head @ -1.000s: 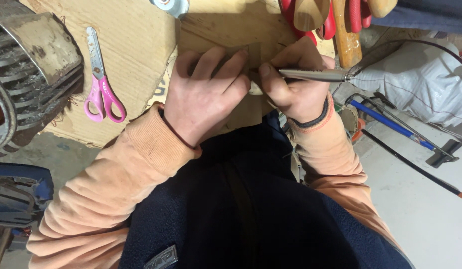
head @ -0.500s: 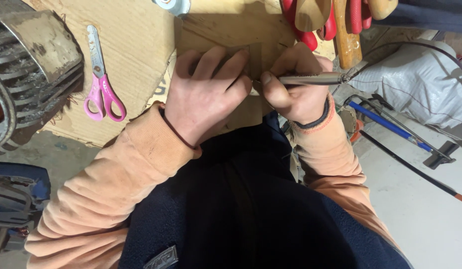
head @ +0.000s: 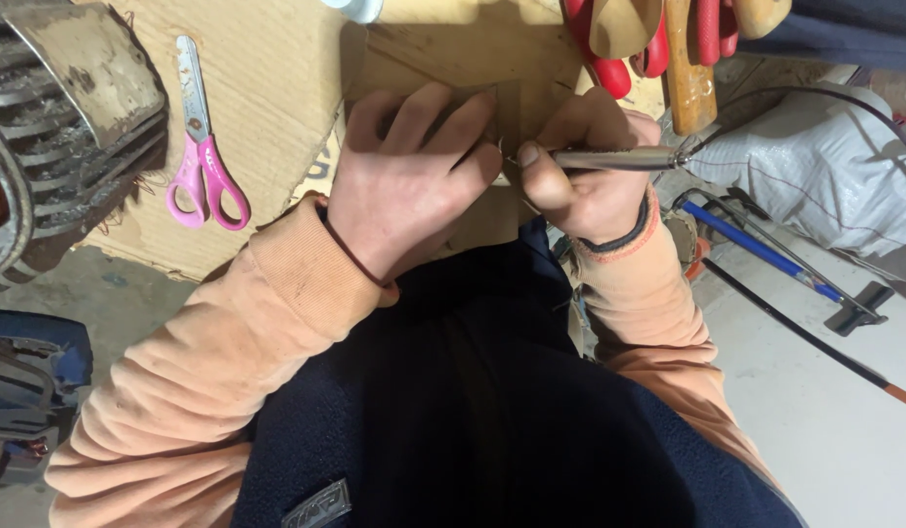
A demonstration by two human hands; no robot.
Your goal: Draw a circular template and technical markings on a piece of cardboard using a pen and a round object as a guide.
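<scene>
Between my hands: metal tool lies crosswise, right hand clenched round it; left hand spread flat on cardboard piece.

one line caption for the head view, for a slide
Left hand pins cardboard; right hand holds a metal tool.

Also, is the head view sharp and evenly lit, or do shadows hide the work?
Head view: mostly sharp, lit warmly from above; the left hand and right hand are clear, but shadow covers the cardboard just beyond them; the scissors are crisp; edges bend slightly.
</scene>
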